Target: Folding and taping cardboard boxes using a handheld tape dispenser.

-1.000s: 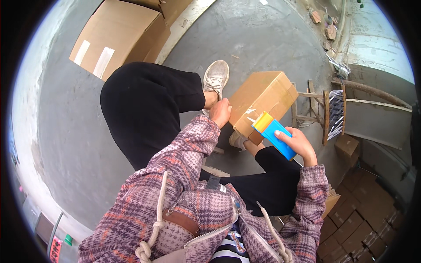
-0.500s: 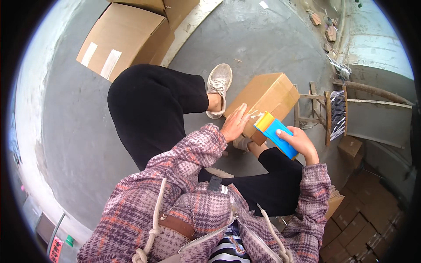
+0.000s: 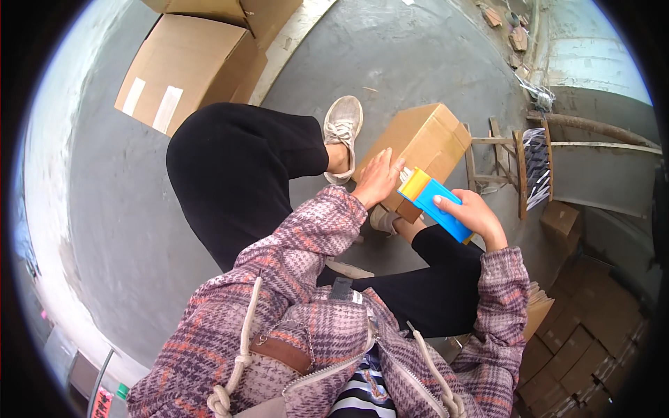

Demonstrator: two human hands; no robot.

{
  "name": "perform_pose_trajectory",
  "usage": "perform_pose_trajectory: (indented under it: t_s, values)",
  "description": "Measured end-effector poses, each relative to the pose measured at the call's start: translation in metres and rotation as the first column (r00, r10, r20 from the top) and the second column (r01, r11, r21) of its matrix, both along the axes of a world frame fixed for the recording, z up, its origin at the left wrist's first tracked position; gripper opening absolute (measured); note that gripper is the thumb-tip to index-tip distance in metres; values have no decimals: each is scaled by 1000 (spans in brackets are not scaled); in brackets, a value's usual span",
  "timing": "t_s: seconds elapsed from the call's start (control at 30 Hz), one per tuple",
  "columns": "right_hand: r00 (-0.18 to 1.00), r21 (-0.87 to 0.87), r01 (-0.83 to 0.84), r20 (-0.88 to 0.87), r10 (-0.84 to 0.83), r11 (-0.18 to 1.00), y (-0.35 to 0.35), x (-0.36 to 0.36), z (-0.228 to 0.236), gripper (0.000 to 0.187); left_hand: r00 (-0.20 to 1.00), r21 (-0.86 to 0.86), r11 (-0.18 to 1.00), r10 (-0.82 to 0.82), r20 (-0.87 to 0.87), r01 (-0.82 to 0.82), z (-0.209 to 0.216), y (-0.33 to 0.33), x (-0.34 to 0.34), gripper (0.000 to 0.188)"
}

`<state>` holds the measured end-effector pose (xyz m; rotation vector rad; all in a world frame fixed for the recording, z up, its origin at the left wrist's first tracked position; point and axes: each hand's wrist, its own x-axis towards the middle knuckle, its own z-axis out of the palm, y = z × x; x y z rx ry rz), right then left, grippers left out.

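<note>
A small brown cardboard box stands on the grey concrete floor between my feet. My left hand lies flat on its near side, fingers spread. My right hand grips a blue tape dispenser with a yellow front end that touches the box's near top edge. A strip of clear tape shows by my left fingers. My black trouser legs and a white sneaker frame the box.
A large cardboard box with white labels sits at the upper left. A wooden rack holding dark and white items stands right of the small box. Several small cartons are stacked at the lower right. A concrete curb runs along the right.
My left hand slid from the box's left corner onto its near side, closer to the dispenser. The dispenser stayed at the box edge while my head moved slightly.
</note>
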<state>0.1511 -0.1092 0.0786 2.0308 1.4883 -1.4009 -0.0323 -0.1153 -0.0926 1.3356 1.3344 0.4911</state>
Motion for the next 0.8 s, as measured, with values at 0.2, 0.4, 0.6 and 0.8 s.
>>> perform_pose_trajectory:
  t_s: [0.2, 0.4, 0.6, 0.8]
  values:
    - [1000, 25, -15, 20, 14, 1000, 1, -6, 4, 66, 999, 26, 999, 33, 20, -33, -9, -2, 0, 60]
    - [999, -43, -26, 29, 27, 999, 5, -1, 0, 63, 998, 69, 996, 54, -15, -53, -19, -1, 3, 59]
    - [998, -58, -33, 47, 36, 998, 4, 2, 2, 62, 998, 70, 996, 48, -45, -45, -13, 0, 3, 57]
    - [1000, -42, -22, 21, 22, 999, -7, 24, 4, 61, 998, 55, 998, 35, -47, -33, -13, 1, 0, 59]
